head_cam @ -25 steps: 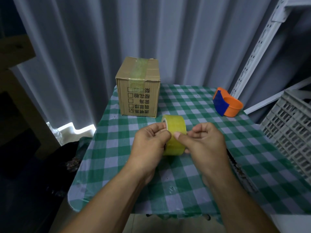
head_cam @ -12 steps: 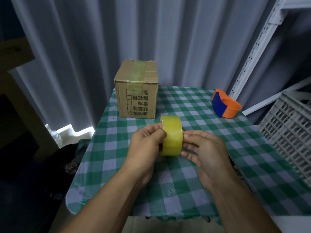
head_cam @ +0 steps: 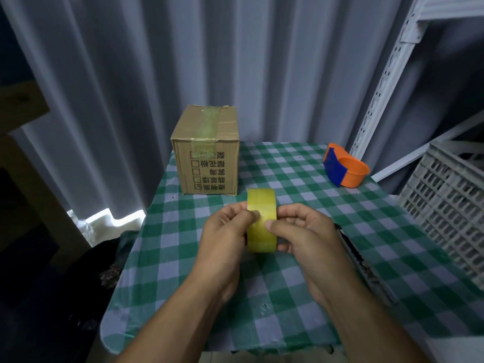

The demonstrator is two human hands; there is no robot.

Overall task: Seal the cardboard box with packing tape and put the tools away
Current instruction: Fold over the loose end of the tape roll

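Both hands, left hand (head_cam: pixel 225 231) and right hand (head_cam: pixel 309 231), are pinching the tape roll (head_cam: pixel 262 221), thumbs probing for the loose end; turning it slowly should help

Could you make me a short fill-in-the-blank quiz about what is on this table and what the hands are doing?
1. Both hands, the left hand and the right hand, hold a roll of ____ tape.
2. The cardboard box already has a strip of tape across its ____.
3. The orange tape dispenser has a ____ panel on its side.
4. The tablecloth is checked in white and ____.

Missing words: yellow; top; blue; green
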